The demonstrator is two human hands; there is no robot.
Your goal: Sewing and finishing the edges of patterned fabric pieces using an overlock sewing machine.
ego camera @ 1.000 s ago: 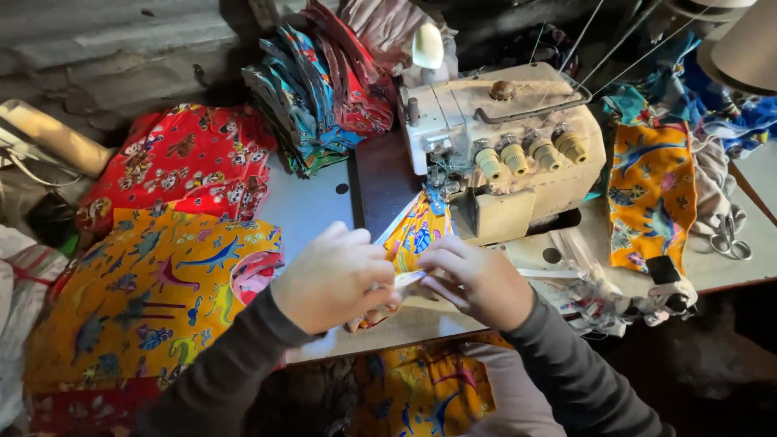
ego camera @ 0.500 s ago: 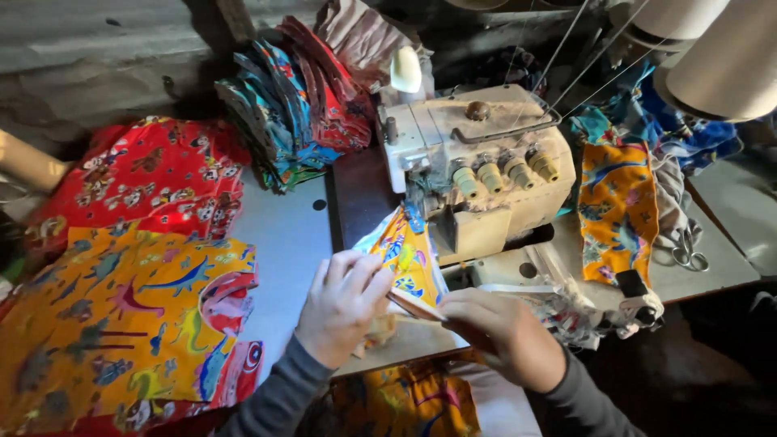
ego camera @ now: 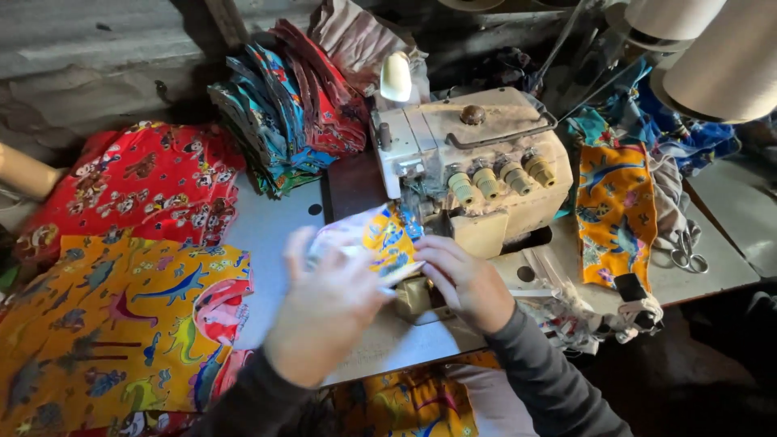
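My left hand (ego camera: pixel 324 311) and my right hand (ego camera: pixel 461 279) both grip a small piece of yellow printed fabric (ego camera: pixel 380 239) with a pale underside. They hold it on the table right in front of a cream overlock sewing machine (ego camera: pixel 469 166). The fabric's far edge lies by the machine's needle area. My left hand is blurred from motion. Dark sleeves cover both forearms.
A pile of orange dinosaur-print cloth (ego camera: pixel 105 324) and red printed cloth (ego camera: pixel 146 186) lie at the left. Folded blue and red fabrics (ego camera: pixel 283 105) are stacked behind. An orange piece (ego camera: pixel 615 210) and scissors (ego camera: pixel 686 252) lie right of the machine. Thread cones (ego camera: pixel 720 57) stand at the top right.
The yellow fabric piece has been brought flatter and further left under my hands, toward the machine's needle. My left hand has slid over it. The camera has shifted closer.
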